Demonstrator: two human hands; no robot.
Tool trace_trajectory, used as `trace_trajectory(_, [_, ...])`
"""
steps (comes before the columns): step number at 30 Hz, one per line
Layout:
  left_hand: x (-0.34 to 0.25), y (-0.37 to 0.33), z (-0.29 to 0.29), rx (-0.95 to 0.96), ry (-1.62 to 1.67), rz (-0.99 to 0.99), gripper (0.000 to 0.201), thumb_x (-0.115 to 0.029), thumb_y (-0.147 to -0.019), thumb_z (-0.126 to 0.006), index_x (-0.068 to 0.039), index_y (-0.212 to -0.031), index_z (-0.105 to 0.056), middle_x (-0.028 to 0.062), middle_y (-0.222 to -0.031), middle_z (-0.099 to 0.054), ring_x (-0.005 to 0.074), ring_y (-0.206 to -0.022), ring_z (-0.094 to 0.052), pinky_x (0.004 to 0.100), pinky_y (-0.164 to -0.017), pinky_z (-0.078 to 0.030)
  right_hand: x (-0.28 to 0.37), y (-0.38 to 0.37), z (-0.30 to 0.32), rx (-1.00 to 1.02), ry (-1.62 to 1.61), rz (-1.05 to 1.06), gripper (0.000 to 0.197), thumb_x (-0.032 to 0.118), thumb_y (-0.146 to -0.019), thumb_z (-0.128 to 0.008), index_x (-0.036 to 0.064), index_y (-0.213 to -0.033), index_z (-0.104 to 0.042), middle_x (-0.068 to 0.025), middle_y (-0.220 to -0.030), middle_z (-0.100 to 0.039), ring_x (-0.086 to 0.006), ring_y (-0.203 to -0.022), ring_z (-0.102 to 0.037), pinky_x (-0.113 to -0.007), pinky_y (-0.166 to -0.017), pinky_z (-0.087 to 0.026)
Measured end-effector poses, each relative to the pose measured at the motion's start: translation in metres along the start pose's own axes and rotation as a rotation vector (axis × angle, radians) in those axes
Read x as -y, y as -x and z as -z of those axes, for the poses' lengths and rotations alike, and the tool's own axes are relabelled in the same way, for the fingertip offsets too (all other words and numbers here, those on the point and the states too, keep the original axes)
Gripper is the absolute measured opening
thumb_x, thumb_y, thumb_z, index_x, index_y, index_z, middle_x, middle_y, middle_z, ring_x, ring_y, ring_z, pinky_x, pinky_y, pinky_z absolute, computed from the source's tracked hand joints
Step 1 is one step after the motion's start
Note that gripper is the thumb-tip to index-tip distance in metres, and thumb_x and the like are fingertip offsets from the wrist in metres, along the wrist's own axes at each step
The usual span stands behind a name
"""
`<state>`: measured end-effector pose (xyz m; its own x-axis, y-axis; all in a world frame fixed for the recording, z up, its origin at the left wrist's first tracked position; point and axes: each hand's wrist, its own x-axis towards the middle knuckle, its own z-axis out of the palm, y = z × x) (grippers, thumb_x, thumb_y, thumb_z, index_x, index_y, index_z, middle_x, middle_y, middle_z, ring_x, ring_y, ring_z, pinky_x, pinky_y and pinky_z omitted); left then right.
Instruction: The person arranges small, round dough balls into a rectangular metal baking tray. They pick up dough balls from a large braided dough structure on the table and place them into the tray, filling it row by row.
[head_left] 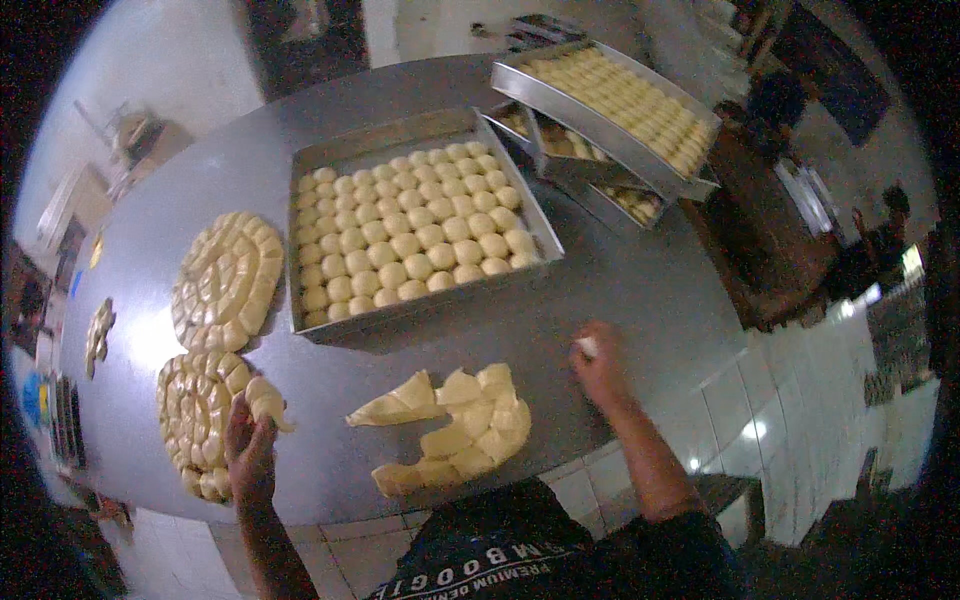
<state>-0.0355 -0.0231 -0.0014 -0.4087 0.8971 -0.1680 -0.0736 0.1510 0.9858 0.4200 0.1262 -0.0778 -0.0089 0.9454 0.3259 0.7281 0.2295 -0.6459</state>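
My left hand (248,450) grips a pale dough piece (266,400) between thumb and fingers, at the right edge of the nearer round of cut dough pieces (193,418). My right hand (603,368) is closed above the metal table (560,310). A small whitish bit of dough (587,346) shows at its fingers. Between both hands lies a flat, irregular sheet of joined dough pieces (485,425), with a pointed flap (400,402) toward the left. A second round of cut dough (228,278) sits just beyond the nearer one.
A large square metal tray (430,306) of dough balls stands at the table's middle. More filled trays (610,105) are stacked crookedly at the back right. A small dough strip (98,338) lies far left. The table's curved edge and tiled floor (755,420) are at right.
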Motion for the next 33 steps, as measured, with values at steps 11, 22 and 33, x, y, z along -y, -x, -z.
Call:
trace_trajectory(11, [-0.012, -0.042, -0.053, -0.395, 0.361, 0.044, 0.029, -0.005, -0.078, -0.063, -0.009, -0.101, -0.045, 0.0043, -0.085, -0.051, 0.0144, -0.076, -0.054, 0.0257, -0.063, -0.047, -0.013, -0.051, 0.060, 0.253, -0.272, -0.321, 0.031, 0.016, -0.077, -0.056, 0.0041, -0.106, -0.057, -0.0100, -0.109, -0.055, -0.0231, -0.094, -0.055, -0.034, -0.077, -0.047])
trace_trajectory(22, [0.003, 0.003, -0.064, -0.352, 0.164, 0.154, 0.022, -0.003, -0.077, -0.063, -0.009, -0.089, -0.045, 0.0018, -0.080, -0.050, 0.0110, -0.073, -0.050, 0.0258, -0.072, -0.045, 0.216, -0.364, -0.125, -0.471, -1.114, 0.288, 0.035, 0.023, -0.084, -0.058, 0.0054, -0.112, -0.045, -0.0149, -0.114, -0.052, -0.0251, -0.103, -0.052, -0.037, -0.084, -0.044])
trace_trajectory(33, [0.008, -0.002, -0.082, -0.133, 0.463, 0.267, 0.044, -0.043, -0.089, -0.042, -0.006, -0.114, -0.046, 0.0109, -0.108, -0.052, 0.0229, -0.101, -0.051, 0.0412, -0.095, -0.036, 0.222, -0.145, -0.141, 0.675, -0.719, 0.609, 0.036, 0.030, -0.087, -0.054, 0.0027, -0.111, -0.053, -0.0112, -0.100, -0.060, -0.0233, -0.090, -0.057, -0.037, -0.079, -0.045])
